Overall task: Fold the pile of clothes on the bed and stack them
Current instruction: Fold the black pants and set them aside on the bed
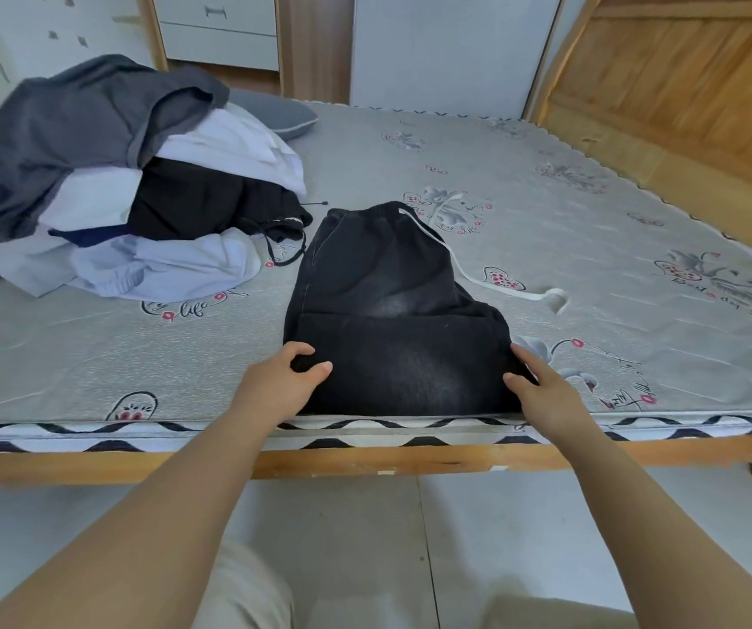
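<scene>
Black faded trousers (387, 306) lie partly folded near the front edge of the bed, waistband away from me, a white drawstring trailing to the right. My left hand (283, 379) pinches the folded fabric at its near left edge, thumb on top. My right hand (542, 383) grips the near right edge the same way. A loose pile of clothes (106, 183) in grey, white, black and pale blue sits at the left of the mattress (592, 247).
A grey pillow (274, 113) lies behind the pile. The wooden bed frame (365, 463) runs along the front, with a wooden headboard panel (682, 74) at right. White drawers (219, 29) stand at the back. Tiled floor lies below.
</scene>
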